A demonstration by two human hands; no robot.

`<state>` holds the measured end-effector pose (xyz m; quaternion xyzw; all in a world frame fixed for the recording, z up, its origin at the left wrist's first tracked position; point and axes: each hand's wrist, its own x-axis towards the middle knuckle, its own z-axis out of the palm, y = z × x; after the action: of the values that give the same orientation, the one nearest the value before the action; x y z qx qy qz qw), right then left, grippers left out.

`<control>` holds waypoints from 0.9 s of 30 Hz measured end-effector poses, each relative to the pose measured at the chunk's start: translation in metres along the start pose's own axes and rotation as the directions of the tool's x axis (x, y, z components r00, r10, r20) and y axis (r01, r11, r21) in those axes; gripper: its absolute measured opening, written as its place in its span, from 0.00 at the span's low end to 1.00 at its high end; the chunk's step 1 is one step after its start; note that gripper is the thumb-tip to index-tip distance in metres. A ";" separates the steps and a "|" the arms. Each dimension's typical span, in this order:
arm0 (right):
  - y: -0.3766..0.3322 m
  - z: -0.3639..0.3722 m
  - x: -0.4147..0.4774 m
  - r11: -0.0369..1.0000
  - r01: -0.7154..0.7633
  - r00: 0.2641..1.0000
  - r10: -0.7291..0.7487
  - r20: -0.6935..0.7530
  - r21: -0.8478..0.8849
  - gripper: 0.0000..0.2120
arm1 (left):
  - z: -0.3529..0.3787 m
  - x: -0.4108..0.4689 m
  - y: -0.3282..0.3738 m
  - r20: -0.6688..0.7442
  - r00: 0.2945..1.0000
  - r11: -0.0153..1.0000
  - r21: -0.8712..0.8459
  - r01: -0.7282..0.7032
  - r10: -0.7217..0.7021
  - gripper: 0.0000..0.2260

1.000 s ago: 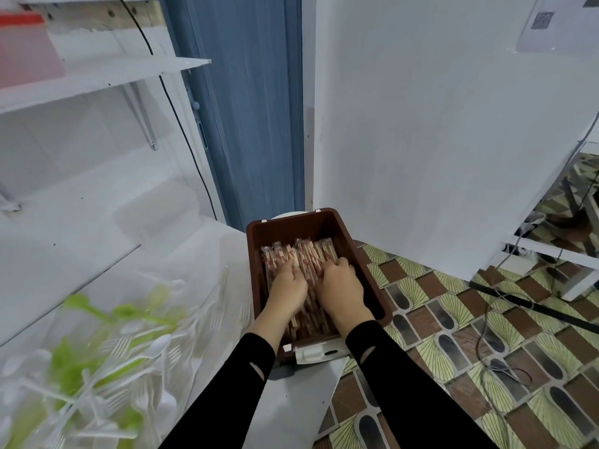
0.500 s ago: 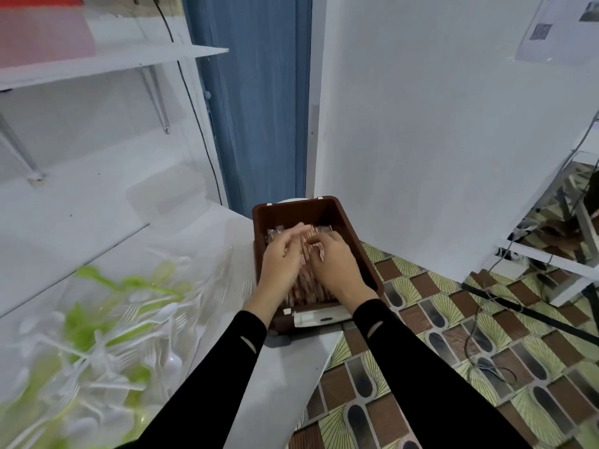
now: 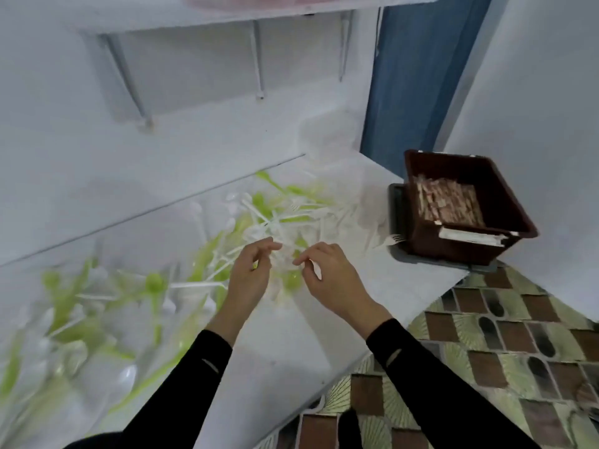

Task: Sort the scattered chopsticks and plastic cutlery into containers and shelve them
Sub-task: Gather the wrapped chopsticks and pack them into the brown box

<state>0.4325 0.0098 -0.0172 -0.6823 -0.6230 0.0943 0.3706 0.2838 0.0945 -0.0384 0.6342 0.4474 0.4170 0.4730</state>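
White and green plastic cutlery [image 3: 275, 218] lies scattered in a heap across the white counter [image 3: 372, 286]. My left hand [image 3: 251, 277] and my right hand [image 3: 327, 273] hover side by side just over the near part of the heap, fingers loosely curled, fingertips at the white pieces. I see no firm grip on any piece; the picture is blurred there. A brown bin [image 3: 518, 218] stands at the counter's right end on a grey tray [image 3: 397, 222]. Paper-wrapped chopsticks [image 3: 447, 205] lie packed inside it.
More green and white cutlery [image 3: 71, 319] spreads to the near left, blurred. A clear plastic container [image 3: 327, 134] stands at the back by the blue door [image 3: 418, 76]. A white shelf [image 3: 259, 14] on brackets hangs above. Patterned tiled floor [image 3: 486, 351] lies to the right.
Both hands have left the chopsticks in the brown bin and moved left over the cutlery heap. My view has swung left and down toward the counter.
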 end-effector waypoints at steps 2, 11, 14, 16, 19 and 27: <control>-0.037 0.036 -0.009 0.997 0.030 0.997 -0.035 0.066 0.065 0.10 | -0.053 -0.026 -0.015 -0.069 0.997 1.000 0.004 0.020 -0.019 0.16; -0.212 0.184 -0.068 0.926 0.240 0.845 -0.348 0.407 0.293 0.10 | -0.270 -0.167 -0.050 -0.425 0.896 0.989 0.009 0.145 -0.128 0.19; -0.261 0.222 -0.081 0.892 0.271 0.771 -0.427 0.472 0.363 0.10 | -0.327 -0.213 -0.054 -0.573 0.807 0.985 0.003 0.172 -0.139 0.18; -0.294 0.246 -0.089 0.869 0.289 0.718 -0.474 0.509 0.402 0.10 | -0.360 -0.241 -0.058 -0.647 0.749 0.982 -0.002 0.187 -0.144 0.19; -0.341 0.275 -0.100 0.829 0.335 0.634 -0.550 0.544 0.448 0.11 | -0.401 -0.277 -0.060 -0.730 0.664 0.975 -0.015 0.220 -0.161 0.18; -0.439 0.351 -0.113 0.777 0.383 0.459 -0.629 0.627 0.499 0.11 | -0.512 -0.317 -0.072 -0.845 0.503 0.967 -0.061 0.248 -0.183 0.17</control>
<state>-0.1401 0.0196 -0.0297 -0.2934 -0.8732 0.3477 0.1748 -0.2955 -0.0832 -0.0374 0.3085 0.7090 0.5932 0.2241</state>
